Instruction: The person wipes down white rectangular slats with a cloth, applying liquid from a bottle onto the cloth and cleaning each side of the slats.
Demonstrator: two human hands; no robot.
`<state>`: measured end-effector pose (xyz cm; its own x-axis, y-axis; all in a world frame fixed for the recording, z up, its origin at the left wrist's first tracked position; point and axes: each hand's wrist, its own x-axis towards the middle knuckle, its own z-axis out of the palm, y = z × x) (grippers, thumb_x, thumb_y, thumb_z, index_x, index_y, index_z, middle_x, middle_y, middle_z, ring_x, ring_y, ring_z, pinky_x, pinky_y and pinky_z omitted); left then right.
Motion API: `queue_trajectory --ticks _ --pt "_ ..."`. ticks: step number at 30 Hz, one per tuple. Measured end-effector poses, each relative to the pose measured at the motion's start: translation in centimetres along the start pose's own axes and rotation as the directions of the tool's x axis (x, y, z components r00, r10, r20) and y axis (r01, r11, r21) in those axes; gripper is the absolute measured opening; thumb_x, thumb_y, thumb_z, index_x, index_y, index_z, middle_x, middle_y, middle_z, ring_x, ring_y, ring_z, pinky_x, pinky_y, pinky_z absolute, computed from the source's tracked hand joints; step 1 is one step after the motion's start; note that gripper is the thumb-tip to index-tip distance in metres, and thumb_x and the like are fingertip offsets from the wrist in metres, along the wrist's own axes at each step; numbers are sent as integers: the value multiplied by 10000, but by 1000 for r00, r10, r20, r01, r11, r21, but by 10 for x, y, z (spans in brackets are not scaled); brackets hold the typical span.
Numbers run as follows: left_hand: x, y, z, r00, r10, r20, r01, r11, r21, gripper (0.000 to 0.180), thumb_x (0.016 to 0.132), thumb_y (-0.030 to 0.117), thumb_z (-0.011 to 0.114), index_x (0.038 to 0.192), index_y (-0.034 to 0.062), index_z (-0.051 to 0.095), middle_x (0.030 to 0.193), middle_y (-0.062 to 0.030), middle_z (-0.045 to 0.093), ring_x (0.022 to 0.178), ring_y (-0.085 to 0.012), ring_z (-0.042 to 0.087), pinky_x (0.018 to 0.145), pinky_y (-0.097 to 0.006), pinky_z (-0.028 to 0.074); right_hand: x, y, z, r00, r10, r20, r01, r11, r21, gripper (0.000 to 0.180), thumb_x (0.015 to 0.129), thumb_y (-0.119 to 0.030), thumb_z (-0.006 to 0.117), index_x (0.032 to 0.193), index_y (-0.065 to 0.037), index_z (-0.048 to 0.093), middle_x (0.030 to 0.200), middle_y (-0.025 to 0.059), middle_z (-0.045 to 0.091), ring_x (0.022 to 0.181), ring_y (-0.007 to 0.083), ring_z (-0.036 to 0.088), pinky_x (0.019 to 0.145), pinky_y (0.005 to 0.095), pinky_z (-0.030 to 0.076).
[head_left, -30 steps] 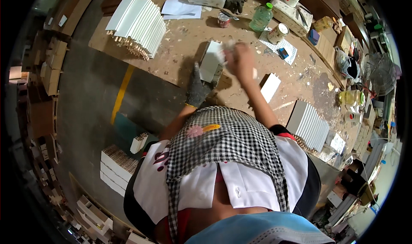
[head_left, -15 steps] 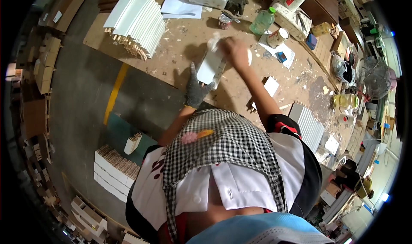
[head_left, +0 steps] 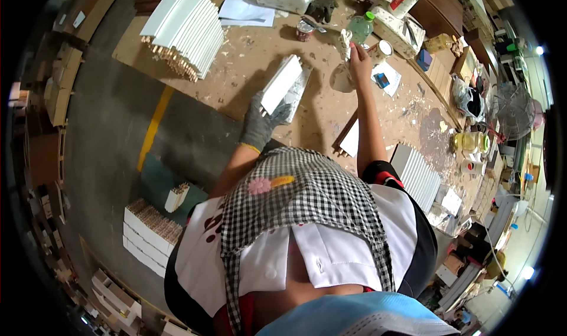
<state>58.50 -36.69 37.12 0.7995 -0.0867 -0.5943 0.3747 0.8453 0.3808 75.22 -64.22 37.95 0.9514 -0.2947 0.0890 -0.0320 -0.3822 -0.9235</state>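
Off the slat (head_left: pixel 282 85) and out toward the upper right, my right hand (head_left: pixel 359 64) has swung with the white rag (head_left: pixel 346 39).

My left hand (head_left: pixel 258 126), gloved in grey, is clamped on the slat's lower end, so the slat extends up from it near the middle of the frame; my right fingers are pinched together on the rag, well apart from it. Its long axis runs diagonally, lower left to upper right, pegs showing at both ends, a silver-grey block (head_left: pixel 303 91) just beside its right edge. Brown and paint-spotted, the table (head_left: pixel 236 64) bears a white stack (head_left: pixel 183 32) at upper left and a green-capped bottle (head_left: pixel 360 26) at upper right. Grey floor (head_left: pixel 112 129) with a yellow line (head_left: pixel 155 126) fills the left; a fan (head_left: pixel 514 111) stands at far right.
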Motion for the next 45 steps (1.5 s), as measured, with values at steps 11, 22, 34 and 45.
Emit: queue_trajectory --ticks 11,22,34,45 --pt "8 -9 -7 972 -202 119 227 935 -271 627 970 503 479 1404 51 456 1341 -186 547 1147 -340 587 910 -476 531 -100 14 95 584 -471 660 800 472 -371 443 985 -461 496 1393 -298 553 1565 42 364 1441 302 326 1149 627 207" --pt "8 -12 -13 959 -233 160 272 917 -292 664 964 542 477 1421 61 438 1369 -197 528 1196 -357 551 973 -519 483 -119 -22 65 702 -469 536 625 766 -150 332 940 -329 602 1162 -99 690 1306 167 601 1183 377 569 1005 496 438" --pt "38 -13 -49 931 -349 103 363 871 -331 772 915 461 662 1457 0 363 1409 -313 452 1312 -455 449 1076 -610 378 -94 19 -73 706 -96 701 449 827 -339 284 810 -174 743 1085 -101 735 1108 146 706 1055 359 634 929 409 505" --pt "53 -18 -15 999 -38 -7 38 999 -27 621 976 367 569 1383 -70 400 1426 -269 414 1260 -429 496 982 -548 544 29 195 -151 975 -221 -12 154 720 -677 347 854 -185 683 1200 -167 698 1088 170 684 964 367 644 827 445 509"
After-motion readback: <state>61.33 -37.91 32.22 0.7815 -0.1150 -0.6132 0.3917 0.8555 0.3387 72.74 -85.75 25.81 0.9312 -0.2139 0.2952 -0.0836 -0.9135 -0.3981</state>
